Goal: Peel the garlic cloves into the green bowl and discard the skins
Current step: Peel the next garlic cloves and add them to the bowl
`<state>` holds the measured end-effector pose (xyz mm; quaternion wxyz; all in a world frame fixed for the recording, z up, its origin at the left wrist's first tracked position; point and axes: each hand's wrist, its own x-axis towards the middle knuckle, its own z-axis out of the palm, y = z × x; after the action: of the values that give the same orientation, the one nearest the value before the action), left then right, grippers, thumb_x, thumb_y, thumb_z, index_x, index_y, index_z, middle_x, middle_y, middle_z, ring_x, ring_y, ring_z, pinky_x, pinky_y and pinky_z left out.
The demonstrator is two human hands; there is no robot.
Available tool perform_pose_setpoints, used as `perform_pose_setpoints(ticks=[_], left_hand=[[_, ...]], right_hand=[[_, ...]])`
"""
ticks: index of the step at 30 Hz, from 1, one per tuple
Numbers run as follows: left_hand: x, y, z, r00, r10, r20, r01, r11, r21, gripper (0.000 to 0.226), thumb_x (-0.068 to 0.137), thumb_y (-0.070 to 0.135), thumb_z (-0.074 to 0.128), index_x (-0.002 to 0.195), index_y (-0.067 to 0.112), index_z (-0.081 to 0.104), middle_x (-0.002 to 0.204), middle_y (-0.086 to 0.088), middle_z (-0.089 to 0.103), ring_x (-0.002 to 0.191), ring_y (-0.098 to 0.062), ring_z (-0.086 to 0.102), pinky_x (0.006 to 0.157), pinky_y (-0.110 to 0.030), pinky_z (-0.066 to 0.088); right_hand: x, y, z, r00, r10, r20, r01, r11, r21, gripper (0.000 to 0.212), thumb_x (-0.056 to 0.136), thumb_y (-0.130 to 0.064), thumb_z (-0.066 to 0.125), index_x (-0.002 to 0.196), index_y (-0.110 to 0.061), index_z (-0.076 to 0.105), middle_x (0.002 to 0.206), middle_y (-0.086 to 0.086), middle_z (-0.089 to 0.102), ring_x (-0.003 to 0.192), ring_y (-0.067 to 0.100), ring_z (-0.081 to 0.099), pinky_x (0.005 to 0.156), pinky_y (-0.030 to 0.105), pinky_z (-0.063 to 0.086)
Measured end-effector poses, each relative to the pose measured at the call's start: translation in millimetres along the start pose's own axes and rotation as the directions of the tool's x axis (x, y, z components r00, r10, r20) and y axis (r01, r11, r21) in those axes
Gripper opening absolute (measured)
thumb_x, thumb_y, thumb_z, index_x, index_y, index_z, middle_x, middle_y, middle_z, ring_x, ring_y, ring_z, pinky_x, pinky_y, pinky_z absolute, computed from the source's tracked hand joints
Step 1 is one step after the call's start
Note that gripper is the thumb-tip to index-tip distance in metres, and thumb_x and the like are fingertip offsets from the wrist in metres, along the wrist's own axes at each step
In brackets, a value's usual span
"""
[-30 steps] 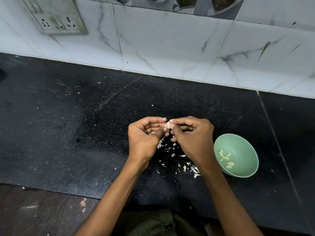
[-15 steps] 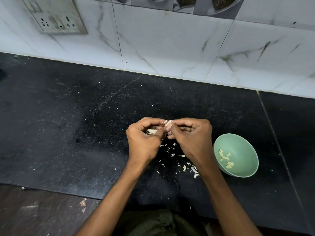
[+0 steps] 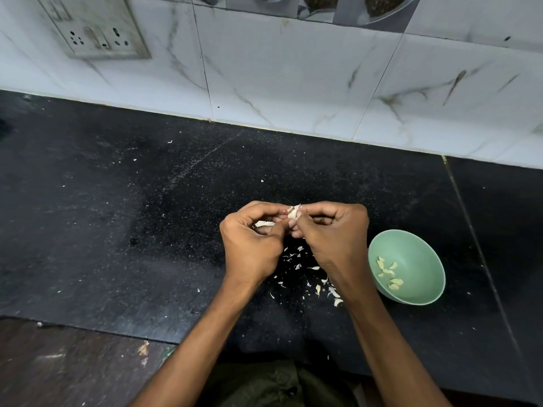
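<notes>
Left hand (image 3: 252, 248) and right hand (image 3: 332, 239) raised together above the black countertop (image 3: 117, 230), fingertips meeting; garlic clove (image 3: 293, 213) pinched between the fingertips of both hands, papery skin partly lifted at its top; further pale garlic pieces (image 3: 264, 223) cupped inside the curled left fingers, exact number not discernible; both hands grasping, neither released. Green bowl (image 3: 423, 254) resting on the countertop just right of the right wrist, apart from it; several peeled cloves (image 3: 389, 273) lying on the bowl's inner wall, left of centre. Loose skins (image 3: 311, 277) scattered on the countertop beneath and between the two hands, extending toward the bowl without reaching it. White marbled wall tiles (image 3: 293, 69) behind the countertop; switch and socket plate (image 3: 94, 33) mounted at upper left. Wooden surface (image 3: 58, 365) at lower left, below the countertop edge.
</notes>
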<state>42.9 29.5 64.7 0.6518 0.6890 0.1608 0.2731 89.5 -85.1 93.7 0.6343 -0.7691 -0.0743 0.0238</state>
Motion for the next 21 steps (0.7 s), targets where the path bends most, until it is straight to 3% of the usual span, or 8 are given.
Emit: perform_pose_setpoints(ticks=[8,12,21], left_hand=[[-0.2,2.0,-2.6,0.995,-0.098,-0.029,0.095,0.991,-0.090,0.014,0.078,-0.003,0.081,0.082,0.010,0.079,0.081,-0.005,0.077,0.075,-0.027,0.075,0.070,-0.049,0.063],[-0.6,1.1,-2.5,0.992,-0.108,-0.065,0.107,0.994,-0.026,0.018,0.077,-0.001,0.082,0.076,0.017,0.078,0.076,0.000,0.076,0.071,-0.023,0.074,0.069,-0.051,0.062],[0.7,-1.4,-4.7,1.000,0.023,-0.012,-0.021,0.995,0.099,0.019,0.074,-0.004,0.078,0.072,0.014,0.071,0.072,0.004,0.070,0.066,-0.011,0.064,0.062,-0.030,0.055]], right_hand=[[-1.3,-1.8,-2.6,0.994,0.003,0.110,-0.014,0.995,0.094,0.016,0.091,0.006,0.068,0.084,-0.006,0.078,0.075,0.007,0.078,0.066,0.024,0.077,0.062,0.033,0.062],[-1.5,-1.4,-2.1,0.993,0.025,0.111,-0.032,0.997,0.063,0.002,0.086,-0.003,0.080,0.085,-0.004,0.079,0.074,0.006,0.078,0.065,0.023,0.076,0.062,0.035,0.063],[-4.2,-1.0,2.0,0.987,0.142,0.073,-0.153,0.972,0.176,0.010,0.085,0.004,0.076,0.078,-0.002,0.079,0.071,0.012,0.076,0.059,0.024,0.071,0.058,0.030,0.059]])
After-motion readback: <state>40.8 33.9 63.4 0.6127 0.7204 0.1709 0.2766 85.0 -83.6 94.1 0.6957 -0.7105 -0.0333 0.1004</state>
